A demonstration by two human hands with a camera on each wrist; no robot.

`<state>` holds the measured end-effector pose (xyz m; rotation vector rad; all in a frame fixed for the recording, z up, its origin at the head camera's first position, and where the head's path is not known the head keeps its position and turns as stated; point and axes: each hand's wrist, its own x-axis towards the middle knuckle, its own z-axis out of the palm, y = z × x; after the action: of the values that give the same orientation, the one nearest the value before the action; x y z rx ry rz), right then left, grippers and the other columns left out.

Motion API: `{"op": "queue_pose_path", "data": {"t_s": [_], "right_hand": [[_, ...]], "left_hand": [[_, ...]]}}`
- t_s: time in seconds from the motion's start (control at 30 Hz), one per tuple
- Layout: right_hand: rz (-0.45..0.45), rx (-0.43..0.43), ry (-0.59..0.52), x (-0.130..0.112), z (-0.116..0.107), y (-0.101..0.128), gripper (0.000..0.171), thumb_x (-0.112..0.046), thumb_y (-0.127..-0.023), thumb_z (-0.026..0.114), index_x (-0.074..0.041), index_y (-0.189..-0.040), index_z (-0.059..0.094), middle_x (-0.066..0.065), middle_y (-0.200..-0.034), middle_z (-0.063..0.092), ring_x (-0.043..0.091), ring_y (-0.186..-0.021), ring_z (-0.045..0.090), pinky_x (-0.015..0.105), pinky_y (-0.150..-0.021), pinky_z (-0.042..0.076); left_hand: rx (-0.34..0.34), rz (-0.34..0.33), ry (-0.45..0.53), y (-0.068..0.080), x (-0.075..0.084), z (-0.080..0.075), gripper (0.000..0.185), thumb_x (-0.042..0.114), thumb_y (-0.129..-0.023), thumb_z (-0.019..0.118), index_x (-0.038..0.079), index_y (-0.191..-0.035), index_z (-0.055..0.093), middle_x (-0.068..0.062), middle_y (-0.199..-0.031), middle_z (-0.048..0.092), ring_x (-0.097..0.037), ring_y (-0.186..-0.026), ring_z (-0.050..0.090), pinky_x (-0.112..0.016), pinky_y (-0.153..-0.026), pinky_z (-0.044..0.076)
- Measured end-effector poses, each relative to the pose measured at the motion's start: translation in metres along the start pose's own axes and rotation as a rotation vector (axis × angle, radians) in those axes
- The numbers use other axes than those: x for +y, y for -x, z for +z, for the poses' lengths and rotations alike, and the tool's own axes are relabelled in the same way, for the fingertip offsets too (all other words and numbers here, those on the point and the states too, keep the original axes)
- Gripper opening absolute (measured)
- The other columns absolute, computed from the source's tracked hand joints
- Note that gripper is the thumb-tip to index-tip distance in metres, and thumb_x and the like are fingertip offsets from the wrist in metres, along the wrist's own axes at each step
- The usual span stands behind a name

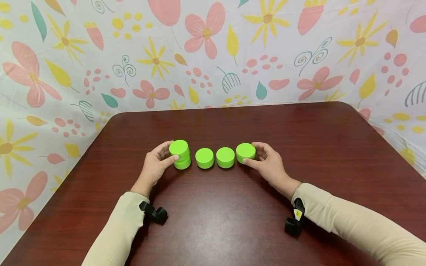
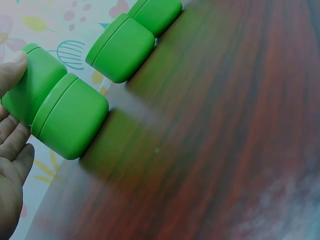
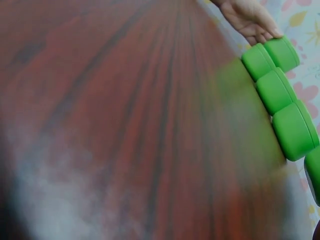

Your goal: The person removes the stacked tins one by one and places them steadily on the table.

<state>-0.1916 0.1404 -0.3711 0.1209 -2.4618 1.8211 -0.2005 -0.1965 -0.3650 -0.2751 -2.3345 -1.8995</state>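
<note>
In the head view my left hand [image 1: 155, 162] pinches a round green lidded jar [image 1: 179, 148] between thumb and fingers. That jar sits right above another green jar [image 1: 182, 163], and the two look to be touching, the upper one slightly off to the left. My right hand [image 1: 271, 164] grips a green jar [image 1: 245, 152] at the right end of the row, thumb in front; in the right wrist view this jar [image 3: 313, 172] seems raised a little off the table. Between the hands two more green jars, one left [image 1: 204, 159] and one right [image 1: 225, 158], stand upright on the table.
The dark wooden table [image 1: 213, 210] stretches around the jars. A flower-printed cloth [image 1: 206, 66] hangs behind its far edge. Black wrist cameras are strapped to the left cuff [image 1: 154, 213] and the right cuff [image 1: 295, 218].
</note>
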Motion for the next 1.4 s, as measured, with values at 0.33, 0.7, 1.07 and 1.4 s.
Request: {"op": "queue_pose_path", "data": {"t_s": [0.33, 0.7, 1.07, 1.4], "right_hand": [[0.017, 0.005, -0.012, 0.006, 0.001, 0.000, 0.060, -0.005, -0.075, 0.075, 0.000, -0.128, 0.047, 0.020, -0.124, 0.055, 0.025, -0.116, 0.053, 0.038, -0.100, 0.039], [0.045, 0.008, -0.031, 0.010, 0.004, -0.001, 0.060, -0.002, -0.074, 0.074, 0.000, -0.128, 0.047, 0.019, -0.126, 0.054, 0.025, -0.118, 0.051, 0.037, -0.103, 0.037], [0.033, 0.001, -0.006, 0.014, 0.003, 0.000, 0.059, -0.002, -0.072, 0.076, 0.001, -0.123, 0.047, 0.019, -0.122, 0.054, 0.027, -0.116, 0.051, 0.038, -0.102, 0.038], [0.030, -0.021, -0.005, 0.013, 0.003, 0.000, 0.062, -0.002, -0.073, 0.075, 0.002, -0.126, 0.043, 0.020, -0.125, 0.051, 0.028, -0.118, 0.049, 0.040, -0.104, 0.035]], "left_hand": [[0.002, -0.005, -0.010, 0.001, 0.001, 0.000, 0.051, -0.001, -0.081, 0.068, 0.001, -0.128, 0.051, -0.020, -0.125, 0.055, -0.004, -0.101, 0.057, -0.017, -0.082, 0.047], [0.000, -0.001, -0.006, 0.000, 0.001, 0.000, 0.051, -0.001, -0.080, 0.069, 0.001, -0.128, 0.052, -0.021, -0.125, 0.056, -0.004, -0.100, 0.058, -0.017, -0.082, 0.047], [0.008, 0.006, 0.001, 0.000, -0.002, 0.000, 0.049, 0.000, -0.080, 0.070, 0.000, -0.126, 0.053, -0.018, -0.121, 0.058, -0.005, -0.100, 0.058, -0.018, -0.083, 0.047], [0.005, -0.002, 0.004, 0.001, 0.000, 0.000, 0.049, -0.001, -0.080, 0.069, 0.000, -0.127, 0.052, -0.020, -0.124, 0.056, -0.005, -0.101, 0.058, -0.018, -0.083, 0.047]]}}
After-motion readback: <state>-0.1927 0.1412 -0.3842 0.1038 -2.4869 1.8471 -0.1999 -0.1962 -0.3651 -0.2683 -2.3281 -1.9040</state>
